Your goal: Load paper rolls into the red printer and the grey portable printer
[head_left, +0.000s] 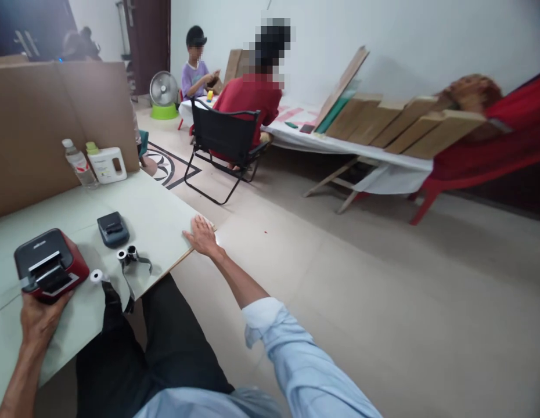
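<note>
My left hand (40,318) grips the near end of a red and black label printer (50,264) resting on the pale tabletop (161,215). My right hand (202,235) lies flat, fingers spread, on the table's right corner edge, holding nothing. Between the hands lie a small dark grey device (113,229), a white paper roll (96,276) and a curling strip of black tape with two small rolls (129,258). My dark trousers show under the table edge.
A water bottle (79,164) and a white jug with a green cap (107,164) stand by a cardboard screen (43,122). Two people sit at a far table beside a black folding chair (224,145), a fan (164,93) and leaning wooden boards (405,125).
</note>
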Demonstrator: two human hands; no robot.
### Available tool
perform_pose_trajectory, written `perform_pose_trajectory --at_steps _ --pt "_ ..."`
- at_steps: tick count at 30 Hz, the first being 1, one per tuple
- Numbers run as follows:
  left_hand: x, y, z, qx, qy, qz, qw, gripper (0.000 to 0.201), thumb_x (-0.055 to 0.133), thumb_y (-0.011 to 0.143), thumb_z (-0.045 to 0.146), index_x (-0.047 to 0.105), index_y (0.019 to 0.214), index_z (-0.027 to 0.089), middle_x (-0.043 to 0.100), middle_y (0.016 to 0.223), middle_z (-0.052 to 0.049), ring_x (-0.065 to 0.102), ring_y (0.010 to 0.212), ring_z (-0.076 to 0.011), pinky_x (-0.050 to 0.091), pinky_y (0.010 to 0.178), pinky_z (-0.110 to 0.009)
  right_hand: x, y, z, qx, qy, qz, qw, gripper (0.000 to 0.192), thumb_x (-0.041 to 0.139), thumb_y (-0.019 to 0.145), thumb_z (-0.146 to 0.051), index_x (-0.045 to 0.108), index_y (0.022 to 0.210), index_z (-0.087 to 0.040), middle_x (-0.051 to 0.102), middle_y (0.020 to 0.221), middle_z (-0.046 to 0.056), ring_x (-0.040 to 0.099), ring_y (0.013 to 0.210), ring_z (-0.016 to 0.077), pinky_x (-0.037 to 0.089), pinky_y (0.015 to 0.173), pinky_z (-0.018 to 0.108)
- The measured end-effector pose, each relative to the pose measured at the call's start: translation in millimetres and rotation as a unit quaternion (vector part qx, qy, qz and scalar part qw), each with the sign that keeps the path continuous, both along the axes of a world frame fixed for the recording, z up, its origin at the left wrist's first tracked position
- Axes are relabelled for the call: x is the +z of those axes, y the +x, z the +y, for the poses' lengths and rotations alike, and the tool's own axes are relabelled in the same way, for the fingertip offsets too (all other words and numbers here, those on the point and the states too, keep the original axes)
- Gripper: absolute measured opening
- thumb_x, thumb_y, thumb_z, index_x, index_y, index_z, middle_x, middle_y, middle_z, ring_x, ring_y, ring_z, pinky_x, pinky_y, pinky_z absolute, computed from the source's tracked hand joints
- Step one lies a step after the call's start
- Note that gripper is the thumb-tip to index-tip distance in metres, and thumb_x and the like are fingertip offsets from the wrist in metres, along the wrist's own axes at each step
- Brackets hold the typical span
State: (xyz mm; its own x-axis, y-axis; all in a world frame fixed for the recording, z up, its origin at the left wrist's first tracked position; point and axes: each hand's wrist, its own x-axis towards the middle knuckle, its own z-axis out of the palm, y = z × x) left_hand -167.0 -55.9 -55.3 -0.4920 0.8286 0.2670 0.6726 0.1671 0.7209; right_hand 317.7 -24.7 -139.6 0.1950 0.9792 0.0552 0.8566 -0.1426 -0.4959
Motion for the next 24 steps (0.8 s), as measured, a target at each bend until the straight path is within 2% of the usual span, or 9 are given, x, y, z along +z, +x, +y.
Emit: perform_pose_trajectory --at_steps 3,7,13,16,21,24 --pt "-4.4 -6.4 0.0 -0.046 -0.039 0.029 0.998 0.089 0.093 0.039 0.047 0.056 0.118 0.027 0.072 0.095 0.001 0.073 0.098 -0.0392 0.059 0.091 -0.064 -1.4 -0.9 -0.5 0.001 0.001 -0.006 1.0 0.073 0.048 0.104 -0.047 0.035 0.159 -0.002 0.022 0.171 0.027 0.015 0.162 0.0342 0.005 0.13 0.051" --pt "0.7 -3.1 -4.1 -0.059 -0.022 0.023 0.998 0.087 0.091 0.041 0.043 0.055 0.118 0.022 0.07 0.096 -0.002 0.071 0.097 -0.0405 0.059 0.09 -0.064 -3.9 -1.8 -1.3 0.002 0.009 -0.009 1.0 0.072 0.046 0.104 -0.049 0.034 0.16 -0.005 0.023 0.171 0.026 0.016 0.162 0.0329 0.007 0.129 0.051" --pt "6.4 2.3 -12.9 -0.081 -0.037 0.053 0.995 0.084 0.089 0.056 0.043 0.052 0.127 0.019 0.072 0.111 -0.009 0.07 0.104 -0.0366 0.06 0.091 -0.053 -6.0 -4.9 -3.7 -0.009 -0.026 -0.104 0.994 0.072 0.034 0.108 -0.05 0.031 0.161 -0.002 0.022 0.172 0.024 0.016 0.162 0.0297 0.01 0.129 0.046" --pt "3.8 0.4 -15.1 -0.089 -0.041 0.059 0.993 0.08 0.088 0.062 0.043 0.05 0.128 0.018 0.071 0.11 -0.008 0.07 0.103 -0.0355 0.06 0.089 -0.05 -10.4 -4.1 -4.1 -0.01 -0.03 -0.119 0.992 0.073 0.032 0.108 -0.053 0.031 0.162 -0.003 0.022 0.172 0.024 0.017 0.162 0.0303 0.013 0.129 0.047" --pt "-3.7 -4.8 -16.2 -0.105 -0.025 0.057 0.992 0.08 0.087 0.065 0.046 0.049 0.13 0.02 0.071 0.115 -0.009 0.07 0.106 -0.0362 0.059 0.093 -0.053 -17.8 -1.8 -4.0 -0.001 -0.034 -0.125 0.992 0.073 0.03 0.108 -0.053 0.032 0.161 -0.004 0.022 0.172 0.024 0.018 0.161 0.0314 0.015 0.128 0.049" --pt "-5.9 -6.4 -18.3 -0.12 -0.005 0.044 0.992 0.08 0.088 0.065 0.043 0.049 0.131 0.021 0.071 0.118 -0.009 0.071 0.107 -0.0351 0.059 0.092 -0.049 -18.1 -2.9 -3.9 0.0 -0.032 -0.129 0.991 0.071 0.031 0.108 -0.051 0.034 0.16 -0.004 0.024 0.171 0.025 0.019 0.161 0.0321 0.016 0.128 0.05"
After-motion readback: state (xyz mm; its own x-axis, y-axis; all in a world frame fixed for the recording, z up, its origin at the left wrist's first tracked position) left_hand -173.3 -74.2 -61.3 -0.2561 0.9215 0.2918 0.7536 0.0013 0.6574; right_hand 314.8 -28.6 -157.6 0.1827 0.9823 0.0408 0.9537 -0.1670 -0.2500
